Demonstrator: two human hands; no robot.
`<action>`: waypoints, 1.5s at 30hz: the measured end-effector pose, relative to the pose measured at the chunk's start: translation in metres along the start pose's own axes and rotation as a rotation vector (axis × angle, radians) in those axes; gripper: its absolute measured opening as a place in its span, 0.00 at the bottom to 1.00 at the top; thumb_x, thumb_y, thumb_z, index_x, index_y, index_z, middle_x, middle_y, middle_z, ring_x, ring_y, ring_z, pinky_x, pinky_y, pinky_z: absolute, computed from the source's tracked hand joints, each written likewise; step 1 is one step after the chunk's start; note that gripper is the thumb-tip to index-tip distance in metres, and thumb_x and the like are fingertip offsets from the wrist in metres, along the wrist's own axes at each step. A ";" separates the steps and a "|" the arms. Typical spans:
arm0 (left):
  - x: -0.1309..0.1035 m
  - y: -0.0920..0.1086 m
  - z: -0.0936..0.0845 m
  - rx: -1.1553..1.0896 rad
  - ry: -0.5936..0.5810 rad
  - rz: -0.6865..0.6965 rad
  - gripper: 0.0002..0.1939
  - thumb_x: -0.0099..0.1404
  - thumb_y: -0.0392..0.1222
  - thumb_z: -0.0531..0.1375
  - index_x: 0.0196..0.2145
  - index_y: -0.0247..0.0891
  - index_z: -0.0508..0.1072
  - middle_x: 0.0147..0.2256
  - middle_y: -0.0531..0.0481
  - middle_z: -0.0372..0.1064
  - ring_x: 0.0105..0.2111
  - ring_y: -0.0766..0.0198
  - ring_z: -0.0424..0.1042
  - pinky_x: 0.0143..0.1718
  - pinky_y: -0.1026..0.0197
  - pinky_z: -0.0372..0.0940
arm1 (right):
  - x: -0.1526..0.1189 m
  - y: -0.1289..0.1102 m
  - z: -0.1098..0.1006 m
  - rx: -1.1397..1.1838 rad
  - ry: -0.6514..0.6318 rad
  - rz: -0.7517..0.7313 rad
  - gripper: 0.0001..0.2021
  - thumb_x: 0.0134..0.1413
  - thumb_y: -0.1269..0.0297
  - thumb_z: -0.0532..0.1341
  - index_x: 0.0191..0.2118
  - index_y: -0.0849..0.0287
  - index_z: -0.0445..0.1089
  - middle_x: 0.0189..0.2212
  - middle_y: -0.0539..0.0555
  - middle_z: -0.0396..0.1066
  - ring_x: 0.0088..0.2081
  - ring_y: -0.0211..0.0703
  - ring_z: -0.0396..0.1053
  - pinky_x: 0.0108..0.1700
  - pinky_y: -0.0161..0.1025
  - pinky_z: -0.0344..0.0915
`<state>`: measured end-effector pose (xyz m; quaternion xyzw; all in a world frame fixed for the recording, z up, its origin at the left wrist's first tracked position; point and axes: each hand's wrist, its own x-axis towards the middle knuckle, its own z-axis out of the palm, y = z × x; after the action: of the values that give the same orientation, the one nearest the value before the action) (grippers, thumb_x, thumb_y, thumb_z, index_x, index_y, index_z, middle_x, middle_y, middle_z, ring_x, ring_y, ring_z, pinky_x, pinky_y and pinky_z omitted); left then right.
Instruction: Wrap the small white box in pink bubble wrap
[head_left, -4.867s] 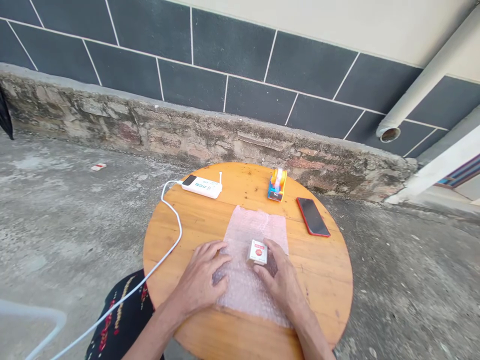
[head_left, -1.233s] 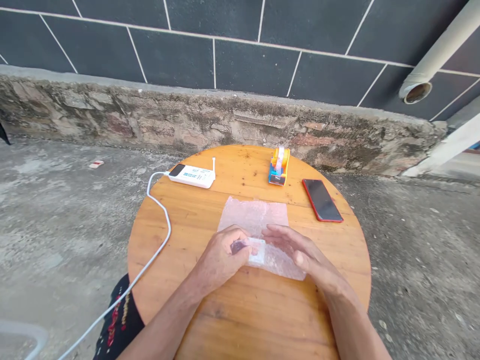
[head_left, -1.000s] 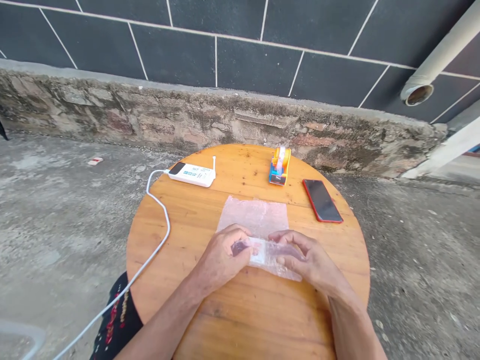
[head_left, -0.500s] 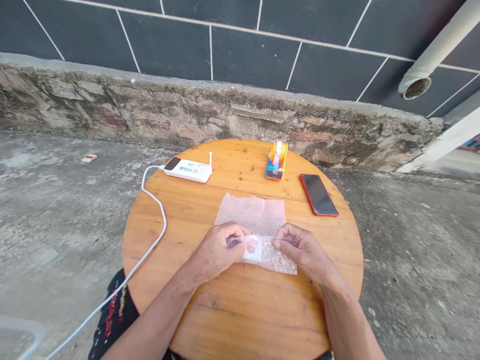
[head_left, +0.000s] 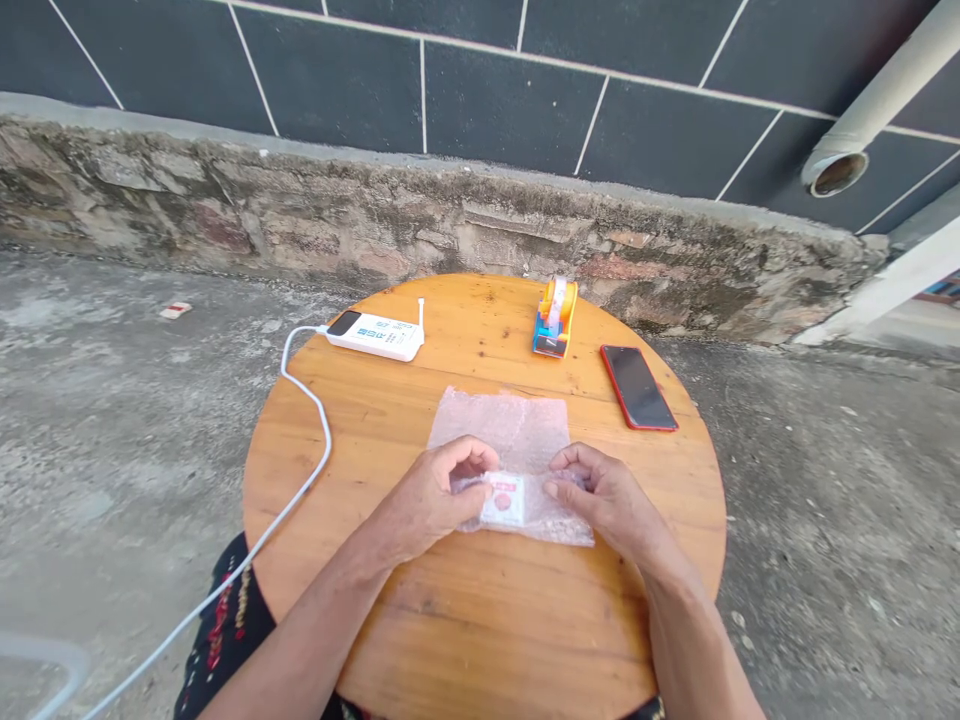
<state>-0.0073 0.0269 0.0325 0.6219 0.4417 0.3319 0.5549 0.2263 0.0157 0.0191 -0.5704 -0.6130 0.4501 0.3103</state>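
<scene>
A sheet of pinkish clear bubble wrap (head_left: 517, 425) lies on the round wooden table (head_left: 465, 620), its near part folded over a small white packet with red print (head_left: 504, 500). My left hand (head_left: 439, 495) pinches the wrap at the packet's left side, thumb by the packet's edge. At the right, my right hand (head_left: 604, 495) has the folded wrap between thumb and fingers. The packet shows between the two hands, nearer the left one.
Near the table's far edge stand a white power bank (head_left: 375, 335) with a white cable (head_left: 326, 430) running off left, and an orange and blue tape dispenser (head_left: 553, 318). A red-edged phone (head_left: 639, 388) lies at the right. A stone-based wall (head_left: 450, 220) rises behind.
The packet's red print shows more clearly now, and the wrap over it has shifted. My left hand's thumb and fingers have moved slightly apart. My right hand has hardly moved.
</scene>
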 end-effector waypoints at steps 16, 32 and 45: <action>-0.001 -0.002 -0.001 0.219 0.064 0.099 0.07 0.54 0.41 0.64 0.32 0.38 0.74 0.32 0.53 0.71 0.34 0.64 0.69 0.34 0.67 0.63 | -0.002 -0.010 -0.003 0.064 0.224 -0.147 0.13 0.60 0.54 0.55 0.32 0.58 0.66 0.24 0.48 0.63 0.26 0.36 0.59 0.27 0.34 0.54; -0.024 0.016 -0.022 0.401 -0.256 0.392 0.13 0.53 0.26 0.60 0.28 0.45 0.78 0.63 0.58 0.50 0.64 0.51 0.45 0.62 0.47 0.49 | -0.007 -0.037 0.011 -0.320 -0.150 -0.360 0.22 0.49 0.59 0.66 0.51 0.51 0.66 0.51 0.54 0.67 0.50 0.49 0.64 0.52 0.45 0.60; -0.023 0.013 -0.023 0.384 -0.252 0.410 0.13 0.53 0.26 0.59 0.28 0.43 0.76 0.63 0.58 0.49 0.63 0.55 0.47 0.62 0.53 0.50 | -0.001 -0.045 0.036 -0.579 -0.026 -0.393 0.23 0.49 0.68 0.63 0.53 0.53 0.63 0.46 0.54 0.71 0.44 0.49 0.68 0.45 0.43 0.59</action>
<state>-0.0345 0.0147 0.0506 0.8279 0.2892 0.2677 0.3992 0.1750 0.0098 0.0453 -0.5003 -0.8170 0.1965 0.2087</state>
